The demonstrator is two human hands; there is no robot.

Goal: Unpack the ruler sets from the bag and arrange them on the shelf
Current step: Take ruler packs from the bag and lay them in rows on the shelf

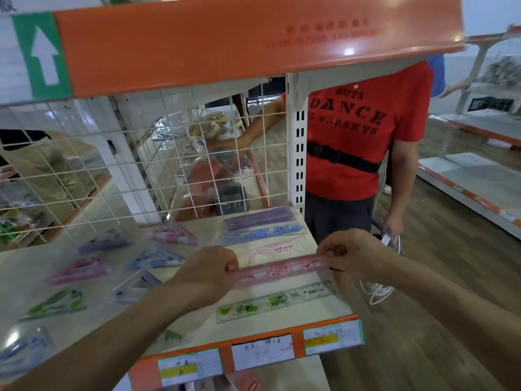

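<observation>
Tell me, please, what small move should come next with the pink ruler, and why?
Probably lower the pink ruler, gripped at both ends by the left hand and right hand, onto the shelf between the pink protractor set and the green ruler: it is held level over that gap.

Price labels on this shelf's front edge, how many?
3 on the orange strip: left label, middle label, right label. Others may be hidden behind the left forearm.

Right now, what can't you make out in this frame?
Head view:
pink ruler set: ends hidden by left hand and right hand.
triangle sets on the left: motion blur, print unreadable.
shelf labels: handwriting too small.
bag: not seen in frame.
</observation>
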